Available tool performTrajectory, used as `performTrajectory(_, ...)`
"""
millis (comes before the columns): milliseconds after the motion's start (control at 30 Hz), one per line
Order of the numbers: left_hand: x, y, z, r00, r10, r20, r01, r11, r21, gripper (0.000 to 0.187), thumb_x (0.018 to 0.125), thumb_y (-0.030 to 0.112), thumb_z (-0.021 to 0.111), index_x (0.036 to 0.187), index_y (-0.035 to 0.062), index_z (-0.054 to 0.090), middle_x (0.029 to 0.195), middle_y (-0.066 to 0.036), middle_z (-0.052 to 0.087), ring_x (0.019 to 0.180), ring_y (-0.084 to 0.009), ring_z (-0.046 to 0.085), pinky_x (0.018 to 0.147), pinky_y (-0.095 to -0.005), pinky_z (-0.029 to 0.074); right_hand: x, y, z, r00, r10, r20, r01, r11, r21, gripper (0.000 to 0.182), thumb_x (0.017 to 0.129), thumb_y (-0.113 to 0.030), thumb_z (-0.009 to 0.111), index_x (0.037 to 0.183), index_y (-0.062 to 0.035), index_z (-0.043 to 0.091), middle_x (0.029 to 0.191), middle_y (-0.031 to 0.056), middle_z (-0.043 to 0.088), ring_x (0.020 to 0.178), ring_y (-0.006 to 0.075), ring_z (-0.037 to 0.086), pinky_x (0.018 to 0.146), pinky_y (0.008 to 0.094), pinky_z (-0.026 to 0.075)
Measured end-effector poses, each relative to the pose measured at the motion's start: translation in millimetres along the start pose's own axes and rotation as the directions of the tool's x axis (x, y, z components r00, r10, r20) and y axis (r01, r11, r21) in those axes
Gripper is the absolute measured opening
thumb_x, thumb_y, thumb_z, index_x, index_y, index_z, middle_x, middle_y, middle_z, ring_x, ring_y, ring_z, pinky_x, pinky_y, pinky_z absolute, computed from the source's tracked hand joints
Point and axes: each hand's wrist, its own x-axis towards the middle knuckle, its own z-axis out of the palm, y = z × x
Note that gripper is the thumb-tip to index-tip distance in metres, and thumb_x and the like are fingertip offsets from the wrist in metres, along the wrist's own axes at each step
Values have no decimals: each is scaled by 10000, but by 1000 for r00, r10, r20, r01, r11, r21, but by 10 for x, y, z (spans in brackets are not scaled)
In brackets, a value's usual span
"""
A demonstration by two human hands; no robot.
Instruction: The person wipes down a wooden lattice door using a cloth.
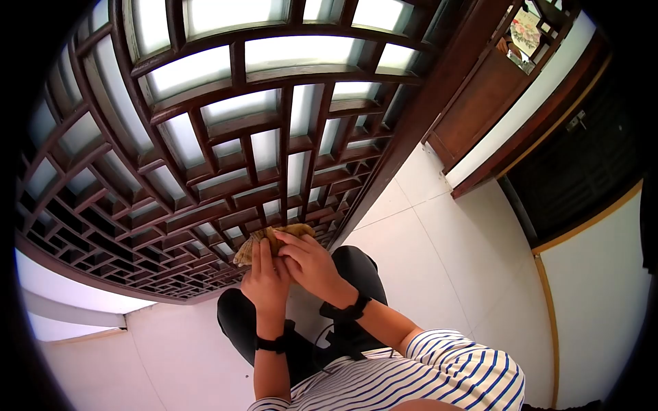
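A crumpled yellow-brown cloth [245, 253] lies against the lower part of a dark wooden lattice screen [236, 133]. My left hand [266, 282] presses on the cloth, its fingers pointing up and held close together. Just to the right, my right hand [312, 268] has its fingers bent over the same cloth, with the index finger reaching across it. The two hands touch or nearly touch. Parts of the cloth and the bars behind it are hidden by my fingers.
My bent knees [358, 264] are close below the screen. Pale floor tiles [439, 246] spread to the right. Beyond them stand a brown wooden panel [483, 103] and a dark door [582, 157] with a metal handle. A white wall [600, 301] runs along the right.
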Motion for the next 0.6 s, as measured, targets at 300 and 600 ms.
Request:
performTrajectory(300,-3,65,-19,998,-46,37,45,999,31,368,784,123,614,1150,93,638,1111,-124,679,544,-276,640,472,-338,505,-44,-96,-265,997,74,18,-76,992,100,323,746,60,541,1050,-39,580,1467,97,421,1095,345,565,898,384,476)
performTrajectory(600,-7,149,47,995,-90,35,92,995,-47,337,814,131,615,1144,72,641,1085,-164,679,612,-291,669,518,-341,534,-18,42,-69,991,120,61,-120,993,-6,314,756,24,615,1050,-52,535,1443,127,441,946,362,584,807,410,488)
